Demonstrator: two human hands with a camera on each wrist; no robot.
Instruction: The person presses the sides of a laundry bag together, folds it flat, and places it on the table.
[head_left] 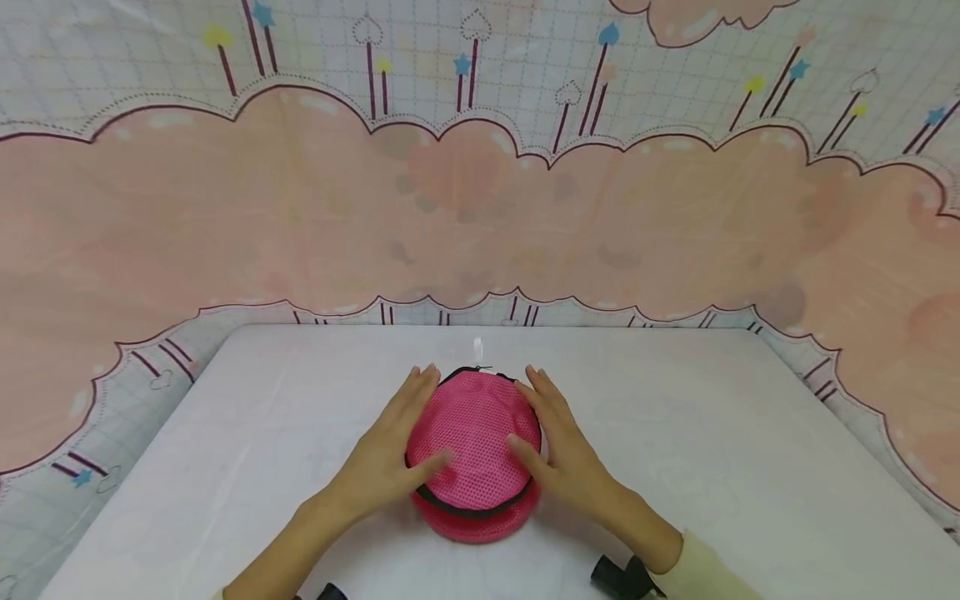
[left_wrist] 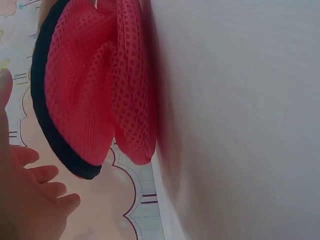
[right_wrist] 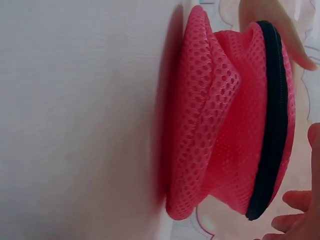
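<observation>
A round pink mesh laundry bag (head_left: 476,437) with a dark zip edge sits on the white table in the head view. Its zipped lid stands above a folded, collapsed lower part, as the left wrist view of the bag (left_wrist: 132,90) shows. My left hand (head_left: 388,454) is at the bag's left side, fingers extended and thumb over the lid. On the opposite side my right hand (head_left: 568,454) mirrors it. In the right wrist view, the fingertips of the right hand (right_wrist: 297,220) show a gap from the zip band (right_wrist: 272,120). Whether either thumb touches the mesh cannot be told.
The white table top (head_left: 225,467) spreads around the bag. Behind and beside it hangs a peach and white patterned cloth (head_left: 480,217). A black wrist device (head_left: 618,577) sits by the right forearm.
</observation>
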